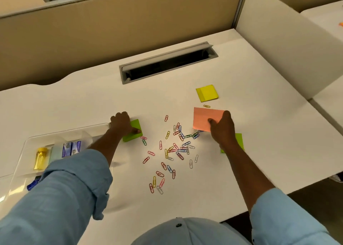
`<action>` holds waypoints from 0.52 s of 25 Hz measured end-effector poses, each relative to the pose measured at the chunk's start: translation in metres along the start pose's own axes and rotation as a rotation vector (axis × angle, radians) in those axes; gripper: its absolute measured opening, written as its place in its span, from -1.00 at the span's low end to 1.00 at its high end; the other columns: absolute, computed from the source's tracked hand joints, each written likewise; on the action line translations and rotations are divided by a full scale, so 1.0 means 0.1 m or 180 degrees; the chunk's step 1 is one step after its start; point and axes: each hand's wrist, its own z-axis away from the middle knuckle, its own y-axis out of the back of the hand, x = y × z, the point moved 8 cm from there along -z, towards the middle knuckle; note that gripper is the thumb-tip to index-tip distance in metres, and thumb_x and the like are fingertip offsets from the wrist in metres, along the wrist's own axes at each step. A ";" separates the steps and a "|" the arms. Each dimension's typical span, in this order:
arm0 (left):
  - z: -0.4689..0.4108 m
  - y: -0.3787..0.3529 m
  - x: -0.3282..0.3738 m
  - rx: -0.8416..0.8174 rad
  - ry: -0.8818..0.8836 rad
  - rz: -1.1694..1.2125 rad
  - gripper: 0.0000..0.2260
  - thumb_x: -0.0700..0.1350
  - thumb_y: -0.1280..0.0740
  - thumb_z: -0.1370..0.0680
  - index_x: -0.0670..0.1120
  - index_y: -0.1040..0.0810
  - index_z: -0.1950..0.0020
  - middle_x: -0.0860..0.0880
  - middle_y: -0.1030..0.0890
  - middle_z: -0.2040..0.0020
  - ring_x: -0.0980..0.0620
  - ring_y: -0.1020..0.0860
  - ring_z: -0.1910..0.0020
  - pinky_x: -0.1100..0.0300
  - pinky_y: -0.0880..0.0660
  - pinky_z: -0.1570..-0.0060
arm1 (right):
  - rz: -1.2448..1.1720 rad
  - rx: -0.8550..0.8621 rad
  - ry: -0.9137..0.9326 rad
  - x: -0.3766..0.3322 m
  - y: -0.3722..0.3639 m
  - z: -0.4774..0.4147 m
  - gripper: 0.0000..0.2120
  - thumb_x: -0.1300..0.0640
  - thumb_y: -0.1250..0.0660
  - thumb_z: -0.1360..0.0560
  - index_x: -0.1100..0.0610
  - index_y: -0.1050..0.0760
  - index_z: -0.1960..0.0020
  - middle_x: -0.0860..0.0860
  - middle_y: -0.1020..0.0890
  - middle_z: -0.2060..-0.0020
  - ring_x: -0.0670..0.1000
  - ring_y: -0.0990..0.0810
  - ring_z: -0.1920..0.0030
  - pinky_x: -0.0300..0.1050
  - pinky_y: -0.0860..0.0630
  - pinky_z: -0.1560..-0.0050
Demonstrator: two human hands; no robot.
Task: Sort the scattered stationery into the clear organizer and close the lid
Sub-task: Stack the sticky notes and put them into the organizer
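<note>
1. Organizer sits at the desk's left, just beside the left hand.
2. Pink pad: right hand pinches its near edge.
3. Green pad: left hand grips it.
4. Clips lie scattered between the hands.

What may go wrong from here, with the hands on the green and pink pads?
Lifting the pink pad may scatter the paper clips beside its near edge. The second green pad under the right wrist may get dragged toward the table edge. The left sleeve over the clear organizer may shove it.
</note>
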 end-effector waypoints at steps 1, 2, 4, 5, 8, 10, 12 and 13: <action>0.03 0.01 -0.01 0.0103 0.0012 0.0148 -0.28 0.14 -0.56 -0.24 -0.17 -0.38 -0.24 -0.18 -0.47 -0.20 -0.19 -0.38 -0.25 -0.03 -0.37 -0.22 | 0.0034 -0.0100 0.0041 -0.02 -0.09 0.12 -0.61 0.17 -0.33 -0.51 0.27 -0.29 -0.25 0.24 -0.48 -0.23 0.23 -0.47 -0.23 0.01 -0.43 -0.16; 0.06 0.02 -0.02 0.0246 -0.0006 0.0289 -0.31 0.10 -0.58 -0.23 -0.16 -0.39 -0.21 -0.18 -0.49 -0.17 -0.19 -0.38 -0.24 -0.05 -0.39 -0.19 | 0.0056 -0.0188 0.0094 -0.03 -0.18 0.24 -0.60 0.18 -0.33 -0.51 0.27 -0.28 -0.27 0.23 -0.48 -0.24 0.22 -0.47 -0.23 0.01 -0.43 -0.16; 0.11 0.02 -0.03 0.0484 -0.0094 0.0478 -0.44 -0.01 -0.58 -0.27 -0.17 -0.45 -0.15 -0.20 -0.53 -0.13 -0.21 -0.41 -0.21 -0.06 -0.41 -0.15 | 0.0094 -0.0339 0.0187 -0.04 -0.30 0.43 -0.57 0.19 -0.32 -0.52 0.25 -0.26 -0.31 0.22 -0.47 -0.25 0.22 -0.46 -0.25 0.00 -0.43 -0.17; 0.13 0.04 -0.02 0.0568 -0.0202 0.0559 -0.54 -0.08 -0.55 -0.31 -0.18 -0.50 -0.12 -0.22 -0.55 -0.12 -0.22 -0.43 -0.19 -0.06 -0.43 -0.14 | 0.0131 -0.0371 0.0214 -0.04 -0.34 0.51 -0.57 0.20 -0.31 -0.52 0.25 -0.26 -0.32 0.22 -0.47 -0.26 0.21 -0.46 -0.26 -0.02 -0.43 -0.16; 0.19 0.15 0.09 0.0675 -0.0644 0.0732 -0.82 -0.22 -0.41 -0.44 -0.23 -0.60 -0.03 -0.25 -0.60 -0.07 -0.23 -0.51 -0.10 -0.03 -0.48 -0.07 | 0.0194 -0.0354 0.0246 -0.04 -0.35 0.66 -0.62 0.24 -0.29 -0.53 0.24 -0.28 -0.30 0.20 -0.49 -0.25 0.20 -0.47 -0.25 -0.08 -0.42 -0.12; 0.28 0.32 0.14 0.0806 -0.0826 0.1045 -0.85 -0.24 -0.37 -0.47 -0.23 -0.62 -0.01 -0.22 -0.63 -0.04 -0.19 -0.54 -0.06 0.04 -0.46 -0.02 | 0.0107 -0.0304 0.0255 -0.07 -0.33 0.73 -0.62 0.26 -0.31 -0.51 0.21 -0.31 -0.29 0.18 -0.52 -0.23 0.18 -0.49 -0.23 -0.14 -0.41 -0.06; 0.43 0.57 0.16 0.0898 -0.0876 0.1668 -0.83 -0.19 -0.39 -0.47 -0.23 -0.63 -0.03 -0.16 -0.63 0.02 -0.10 -0.55 0.00 0.13 -0.42 0.07 | -0.0028 -0.0272 0.0333 -0.16 -0.32 0.79 -0.64 0.26 -0.33 -0.50 0.20 -0.35 -0.25 0.16 -0.55 -0.19 0.15 -0.52 -0.17 -0.17 -0.39 0.02; 0.52 0.68 0.17 0.0862 -0.0928 0.1993 -0.81 -0.17 -0.40 -0.47 -0.22 -0.63 -0.03 -0.12 -0.62 0.06 -0.04 -0.53 0.05 0.17 -0.40 0.12 | -0.0061 -0.0249 0.0433 -0.25 -0.32 0.82 -0.68 0.25 -0.33 -0.50 0.20 -0.37 -0.23 0.16 -0.56 -0.16 0.14 -0.54 -0.14 -0.18 -0.39 0.05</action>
